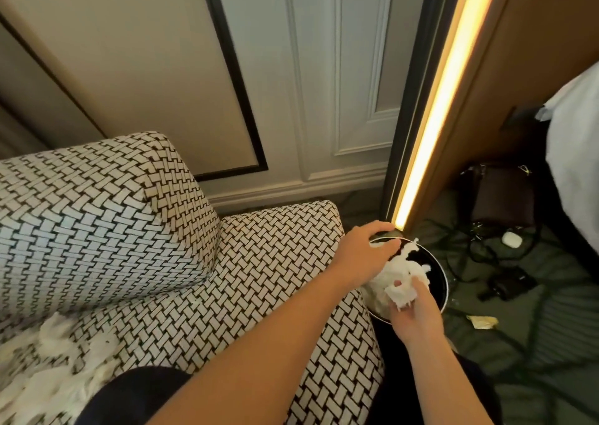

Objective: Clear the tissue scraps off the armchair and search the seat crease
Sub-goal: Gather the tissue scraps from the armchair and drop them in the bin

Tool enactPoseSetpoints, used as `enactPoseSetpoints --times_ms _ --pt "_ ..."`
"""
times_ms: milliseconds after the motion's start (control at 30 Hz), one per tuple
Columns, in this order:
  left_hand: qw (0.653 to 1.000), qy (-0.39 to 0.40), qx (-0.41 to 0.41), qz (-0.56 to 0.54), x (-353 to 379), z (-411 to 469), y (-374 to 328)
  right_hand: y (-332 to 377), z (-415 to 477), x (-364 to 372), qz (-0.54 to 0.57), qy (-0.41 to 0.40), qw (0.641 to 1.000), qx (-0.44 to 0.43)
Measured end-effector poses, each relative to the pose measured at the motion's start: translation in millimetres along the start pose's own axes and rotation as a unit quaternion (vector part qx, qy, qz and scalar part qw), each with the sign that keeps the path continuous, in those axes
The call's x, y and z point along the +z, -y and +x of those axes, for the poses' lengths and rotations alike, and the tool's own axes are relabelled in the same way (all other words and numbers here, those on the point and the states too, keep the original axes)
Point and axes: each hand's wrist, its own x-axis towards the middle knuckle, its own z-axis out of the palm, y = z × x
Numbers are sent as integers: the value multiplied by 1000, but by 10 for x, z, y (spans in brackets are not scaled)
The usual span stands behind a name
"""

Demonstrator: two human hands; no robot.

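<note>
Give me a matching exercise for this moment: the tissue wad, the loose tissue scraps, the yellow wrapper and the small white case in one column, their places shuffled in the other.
Things
1. tissue wad
2. loose tissue scraps
3. yellow wrapper
4. small white case

Places
A. on the carpet among dark cables
B. on the seat of the armchair
C. gripped in the right hand over the black bin
D. alone on the carpet, right of the bin

Pairs: 1-C, 2-B, 3-D, 4-A
</note>
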Motion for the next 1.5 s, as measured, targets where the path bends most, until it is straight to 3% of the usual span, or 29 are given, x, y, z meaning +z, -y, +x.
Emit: enactPoseSetpoints --times_ms 67,167,267,333,633,833,1000,1067,1200,1500 --pt "1000 -4 -5 3 6 3 52 -87 75 -21 11 -7 996 92" --pt "1000 -13 -12 -6 -45 -42 118 -3 43 33 80 -45 992 83" --pt "1000 -24 -12 -7 -134 -122 189 118 -78 64 143 80 983 82" --pt "999 -35 -20 -6 -201 -189 237 167 -122 97 182 99 972 111" --pt "997 -68 -43 -2 -497 -555 360 99 -285 74 50 107 988 96" --pt "994 -91 -58 0 -805 -937 483 118 -577 77 -150 96 984 -11" --pt "989 -127 -64 -31 -1038 -1281 602 71 -771 140 -351 110 926 -82" --pt "985 -151 -61 -55 -1161 -1462 647 -29 -948 206 -405 150 893 -128" --pt "971 -202 -51 -119 -1419 -1778 726 -265 -1292 432 -467 237 829 -198" --pt "917 -349 -82 -175 -2140 -2548 1315 -1111 -2101 1164 -547 424 692 -204"
